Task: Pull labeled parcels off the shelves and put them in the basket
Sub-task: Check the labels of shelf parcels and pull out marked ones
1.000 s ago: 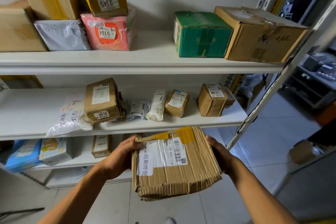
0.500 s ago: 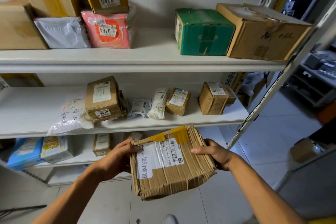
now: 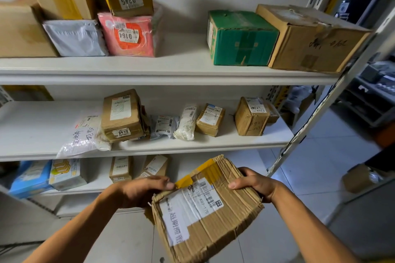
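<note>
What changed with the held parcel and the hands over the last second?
The cardboard parcel tilted and drifted right. The right hand shifted its fingers onto the top face; the left hand now pinches the taped corner. Shelf parcels unchanged.

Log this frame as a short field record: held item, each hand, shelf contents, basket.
held item: crumpled cardboard parcel with white label and yellow tape, off the shelves
left hand: grips its left edge
right hand: grips its right edge
top shelf: green box, pink parcel marked 0164, brown boxes
middle shelf: box marked 0410, small packets
basket: not in view
</note>
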`<state>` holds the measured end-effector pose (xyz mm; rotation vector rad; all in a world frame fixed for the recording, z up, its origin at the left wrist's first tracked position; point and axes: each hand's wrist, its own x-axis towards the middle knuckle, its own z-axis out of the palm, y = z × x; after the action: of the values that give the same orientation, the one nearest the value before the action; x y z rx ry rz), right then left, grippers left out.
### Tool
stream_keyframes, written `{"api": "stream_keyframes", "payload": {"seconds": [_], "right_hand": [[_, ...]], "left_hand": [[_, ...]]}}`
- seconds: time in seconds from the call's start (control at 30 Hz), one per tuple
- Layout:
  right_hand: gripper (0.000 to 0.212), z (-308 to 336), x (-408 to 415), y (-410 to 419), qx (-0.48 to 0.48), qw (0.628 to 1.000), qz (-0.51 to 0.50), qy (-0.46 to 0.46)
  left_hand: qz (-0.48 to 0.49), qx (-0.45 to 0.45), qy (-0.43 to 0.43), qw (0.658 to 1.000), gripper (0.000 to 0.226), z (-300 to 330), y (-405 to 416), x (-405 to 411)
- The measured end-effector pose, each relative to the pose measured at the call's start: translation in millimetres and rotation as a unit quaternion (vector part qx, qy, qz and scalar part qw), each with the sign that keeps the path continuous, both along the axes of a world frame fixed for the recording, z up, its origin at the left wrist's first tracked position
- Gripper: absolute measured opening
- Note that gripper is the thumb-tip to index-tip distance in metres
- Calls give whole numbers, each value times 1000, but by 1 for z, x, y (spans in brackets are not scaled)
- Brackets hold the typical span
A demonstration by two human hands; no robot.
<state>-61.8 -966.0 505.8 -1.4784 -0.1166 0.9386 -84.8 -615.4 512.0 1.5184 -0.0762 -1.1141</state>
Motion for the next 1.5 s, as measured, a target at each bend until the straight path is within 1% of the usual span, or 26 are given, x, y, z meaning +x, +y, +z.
{"api": "stream_keyframes", "payload": {"seconds": [0.17, 0.23, 0.3, 0.4, 0.47, 0.53, 0.6, 0.63, 0.73, 0.8, 0.87, 0.93, 1.0, 1.07, 1.13, 1.17, 1.27, 1.33, 1.37, 1.43, 1.47, 1.5], "right_hand": [[55, 0, 0, -1, -2, 1000, 0, 5], [58, 1, 0, 0, -8, 1000, -1, -1], [65, 3, -2, -2, 22, 999, -20, 14], [78, -2, -7, -14, 103, 987, -118, 39], [87, -13, -9, -22, 154, 969, -175, 79], [86, -26, -16, -26, 207, 953, -199, 93], [87, -33, -25, -25, 248, 943, -203, 92], [90, -35, -32, -25, 246, 942, -211, 86], [104, -45, -46, -20, 260, 923, -274, 69], [113, -46, -52, -16, 221, 926, -299, 59], [112, -45, -59, -15, 175, 936, -302, 53], [105, -45, -69, -18, 143, 948, -280, 51], [94, -45, -86, -30, 117, 948, -292, 40], [83, -42, -104, -39, 104, 944, -312, 29], [75, -43, -126, -53, 109, 926, -361, 23], [71, -47, -139, -61, 111, 914, -390, 26], [56, -50, -182, -83, 107, 882, -458, 28], [45, -51, -210, -96, 106, 863, -493, 27], [43, -51, -224, -102, 107, 854, -508, 29], [48, -56, -252, -112, 99, 837, -538, 30], [53, -59, -268, -117, 96, 830, -548, 28], [54, -61, -284, -121, 95, 822, -561, 27]], "left_hand": [[-35, 15, -26, 999, 89, -8, -16, 2], [-41, 16, -46, 998, 95, -8, -24, 1], [-32, 7, -57, 998, 90, -10, -30, -1], [9, -30, -66, 997, 76, -15, -33, -6], [28, -53, -65, 996, 73, -16, -33, -7], [57, -71, -64, 994, 74, -16, -36, -8], [95, -88, -64, 989, 75, -17, -41, -9], [117, -89, -70, 987, 76, -19, -44, -9], [162, -70, -94, 980, 81, -26, -55, -5], [192, -47, -109, 974, 87, -31, -66, -2], [202, -36, -121, 971, 91, -35, -80, -3], [197, -43, -124, 971, 90, -40, -93, -8], [184, -47, -120, 974, 84, -42, -109, -16], [160, -46, -124, 978, 87, -42, -122, -22], [94, -34, -132, 986, 94, -42, -138, -30], [54, -29, -130, 990, 91, -41, -148, -33], [-63, -15, -102, 993, 74, -41, -175, -43], [-105, 2, -97, 990, 80, -43, -195, -50], [-116, 14, -86, 989, 85, -46, -206, -55], [-152, 26, -52, 987, 94, -51, -228, -66], [-176, 28, -35, 983, 95, -55, -238, -73], [-194, 27, -26, 980, 91, -60, -249, -80]]}}
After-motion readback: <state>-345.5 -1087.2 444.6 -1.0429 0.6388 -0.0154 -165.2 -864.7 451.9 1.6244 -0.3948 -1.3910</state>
